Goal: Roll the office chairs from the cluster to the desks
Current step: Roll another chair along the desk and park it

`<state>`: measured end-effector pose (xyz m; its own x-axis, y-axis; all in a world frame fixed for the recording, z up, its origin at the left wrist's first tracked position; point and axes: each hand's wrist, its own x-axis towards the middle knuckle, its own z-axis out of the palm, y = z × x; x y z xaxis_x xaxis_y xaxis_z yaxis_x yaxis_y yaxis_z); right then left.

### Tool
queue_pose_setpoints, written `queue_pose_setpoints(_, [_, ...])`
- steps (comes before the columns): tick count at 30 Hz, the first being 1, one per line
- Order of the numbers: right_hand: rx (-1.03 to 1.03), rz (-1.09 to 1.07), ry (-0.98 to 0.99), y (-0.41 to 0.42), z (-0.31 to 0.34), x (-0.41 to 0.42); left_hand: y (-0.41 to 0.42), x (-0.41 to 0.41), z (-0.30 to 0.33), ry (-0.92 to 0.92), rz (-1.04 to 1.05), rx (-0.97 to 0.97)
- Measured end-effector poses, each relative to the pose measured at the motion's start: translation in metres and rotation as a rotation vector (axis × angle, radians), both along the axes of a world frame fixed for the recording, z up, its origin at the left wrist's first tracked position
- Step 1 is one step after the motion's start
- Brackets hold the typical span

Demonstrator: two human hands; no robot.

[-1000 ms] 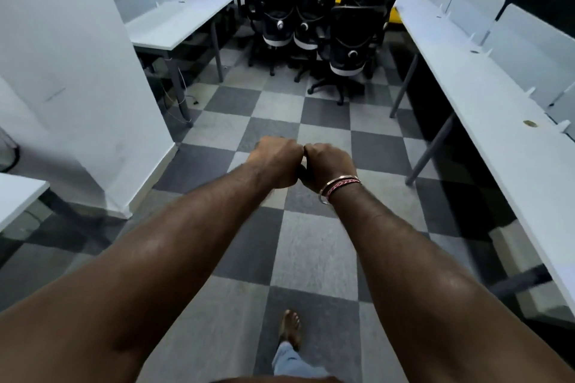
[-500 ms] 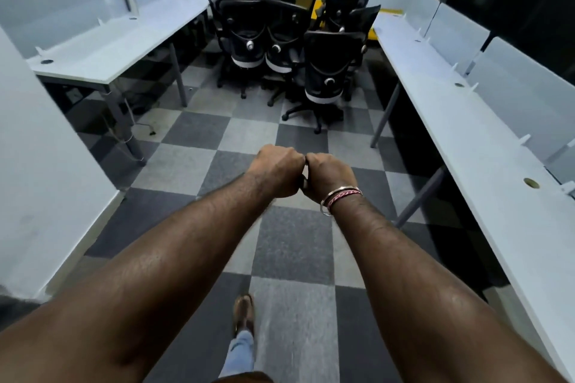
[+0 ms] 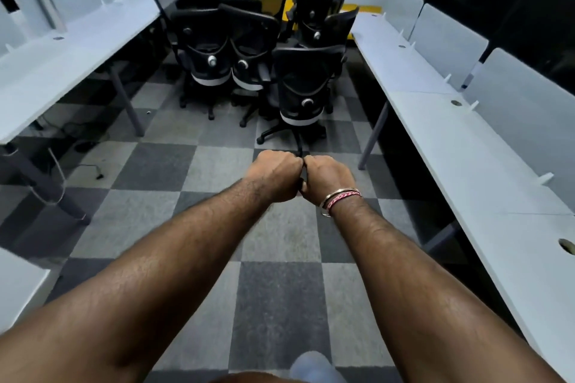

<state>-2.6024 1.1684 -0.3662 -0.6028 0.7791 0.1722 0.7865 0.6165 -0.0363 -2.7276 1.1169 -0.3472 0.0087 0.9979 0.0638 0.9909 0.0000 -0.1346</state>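
Note:
Several black mesh-back office chairs stand bunched together at the far end of the aisle. The nearest chair (image 3: 306,88) is a little ahead of the rest, its back toward me; two more chairs (image 3: 209,50) (image 3: 249,47) sit behind it on the left. My left hand (image 3: 275,176) and my right hand (image 3: 328,179) are both closed into fists, pressed knuckle to knuckle in front of me, well short of the nearest chair. Neither fist holds anything that I can see. The right wrist carries a bangle and a red thread.
A long white desk (image 3: 466,140) with dividers runs along the right; another white desk (image 3: 62,65) lines the left, with cables under it. A white surface corner (image 3: 18,286) is at the near left. The checkered carpet aisle (image 3: 214,171) lies between.
I have walked forward down the aisle: the chair cluster and both desks are nearer and larger. The white wall at the left has passed out of view. My fists stay together.

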Motion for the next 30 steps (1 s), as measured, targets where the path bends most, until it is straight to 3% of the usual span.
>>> queue_pose_setpoints(8, [-0.056, 0.018, 0.007, 0.234, -0.037, -0.029, 0.233, -0.025, -0.032, 0.039, -0.004, -0.041])
queue_pose_setpoints(14, [-0.075, 0.063, -0.017, 0.397, -0.029, -0.037, 0.391, -0.033, -0.025, -0.009, 0.036, -0.060])
queue_pose_setpoints(30, [-0.125, 0.045, -0.066, 0.763, -0.055, -0.139, 0.773, -0.132, -0.066, -0.090, 0.052, -0.118])
